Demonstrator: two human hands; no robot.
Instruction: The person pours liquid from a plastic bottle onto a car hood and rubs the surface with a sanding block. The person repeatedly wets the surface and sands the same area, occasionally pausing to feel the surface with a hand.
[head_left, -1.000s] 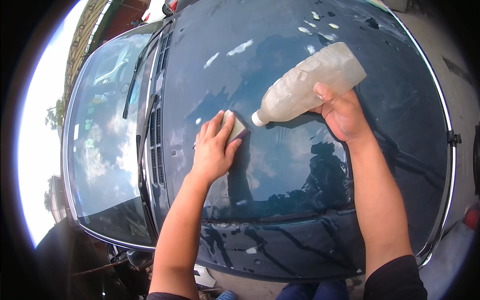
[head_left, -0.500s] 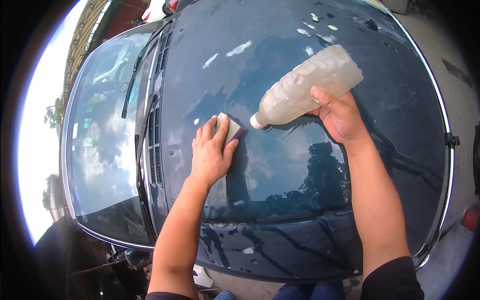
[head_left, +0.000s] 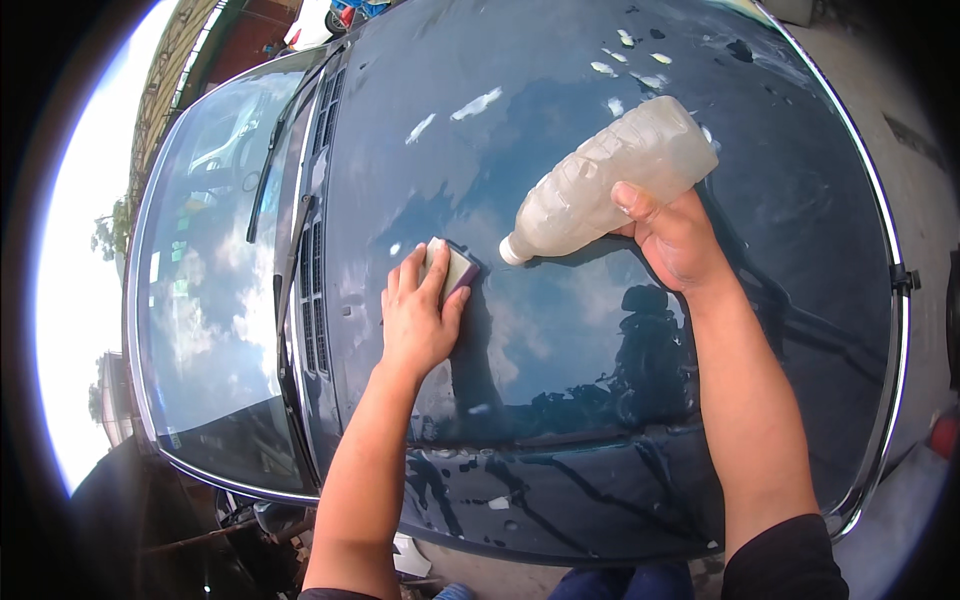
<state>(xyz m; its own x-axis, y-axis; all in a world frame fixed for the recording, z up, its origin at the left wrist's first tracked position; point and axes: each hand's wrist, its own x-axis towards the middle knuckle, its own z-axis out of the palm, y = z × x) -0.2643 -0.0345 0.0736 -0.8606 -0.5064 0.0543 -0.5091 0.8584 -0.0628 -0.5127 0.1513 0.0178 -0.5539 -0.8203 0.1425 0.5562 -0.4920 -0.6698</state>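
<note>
Head view: your left grip [head_left: 415,318] holds a pale, purple-sided block [head_left: 454,268] on the wet, dark blue hood [head_left: 560,345], while your right grip [head_left: 680,242] is wrapped around a cloudy plastic bottle [head_left: 595,185], tilted, its white neck end just right of the block.

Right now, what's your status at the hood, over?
Left hand gripping pale-and-purple block on wet hood. Right hand holding cloudy bottle, slanted. Bottle's narrow end close to block, gap showing.

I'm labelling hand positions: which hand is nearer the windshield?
Left. The left hand, gripping the pale block, is to the right of the windshield; the right hand, holding the plastic bottle, is farther right, over the hood.
</note>
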